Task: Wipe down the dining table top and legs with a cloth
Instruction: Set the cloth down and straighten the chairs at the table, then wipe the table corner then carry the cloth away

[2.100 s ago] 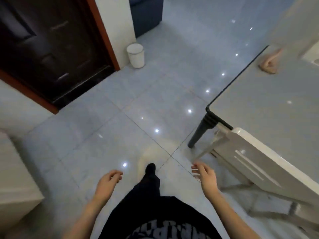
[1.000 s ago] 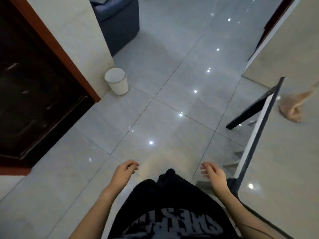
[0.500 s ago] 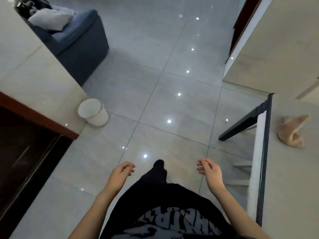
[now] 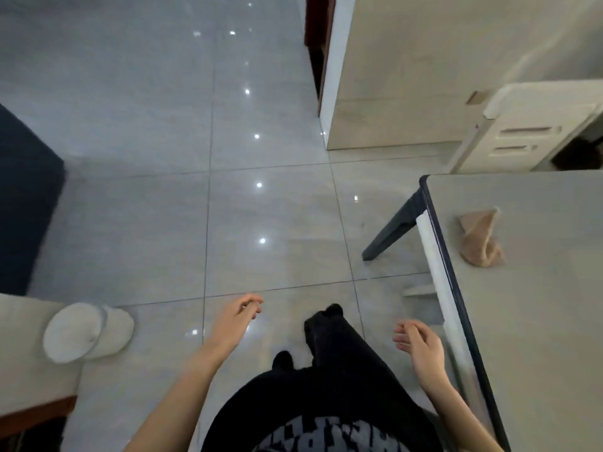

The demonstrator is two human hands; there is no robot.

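glossy grey tiles (image 4: 267,216) underfoot; crumpled tan cloth (image 4: 479,238) lies on smooth table (image 4: 538,321), both hands (image 4: 236,321) (image 4: 421,349) loose, empty.

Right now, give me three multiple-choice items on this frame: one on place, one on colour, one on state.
1. Where does the cloth lie?
A. on a shelf
B. on the table top
C. in a sink

2. What colour is the cloth?
A. tan
B. blue
C. black

3. What do the left hand and right hand hold?
A. the cloth
B. a bottle
C. nothing

Key: 1 B, it lies bunched on the top, near the dark edge. 2 A, it shows tan against the grey top. 3 C, both hands hang loosely curled and empty, short of the table.
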